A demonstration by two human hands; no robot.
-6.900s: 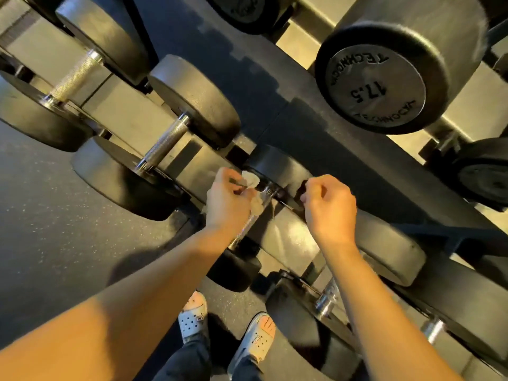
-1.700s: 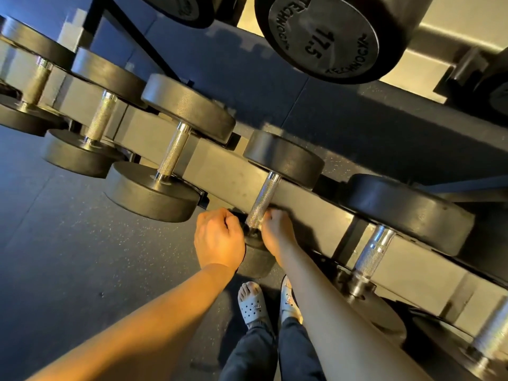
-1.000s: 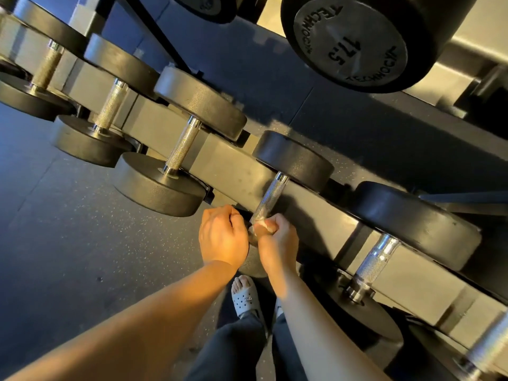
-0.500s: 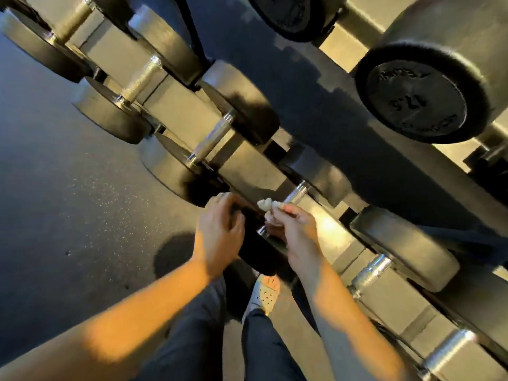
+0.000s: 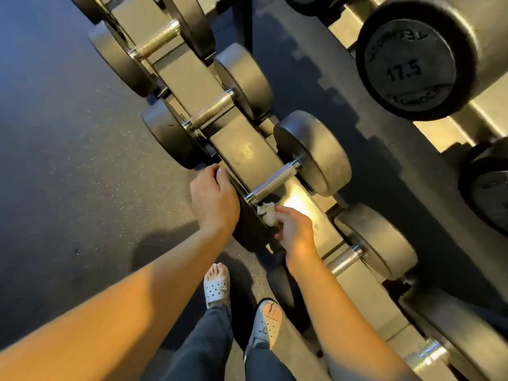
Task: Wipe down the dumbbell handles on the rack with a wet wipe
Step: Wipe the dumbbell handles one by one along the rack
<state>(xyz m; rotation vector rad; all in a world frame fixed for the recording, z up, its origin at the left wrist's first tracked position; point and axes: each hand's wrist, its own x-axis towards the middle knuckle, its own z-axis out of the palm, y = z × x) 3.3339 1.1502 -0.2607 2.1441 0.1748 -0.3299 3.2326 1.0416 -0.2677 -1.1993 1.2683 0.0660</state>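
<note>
A row of black dumbbells lies on the low rack rail, running from top left to bottom right. The middle dumbbell has a knurled chrome handle. My left hand lies over the near head of that dumbbell, fingers curved over its rim. My right hand pinches a crumpled white wet wipe just below the near end of the handle. The wipe sits at the handle's collar, beside the near head.
More chrome handles show up the row and down it. A large 17.5 dumbbell sits on the upper shelf at right. My feet in white clogs stand on the dark speckled floor.
My right hand with the wipe has slid down off the handle to its near end. My left hand stays on the near head. The view has swung, and the row looks steeper.
</note>
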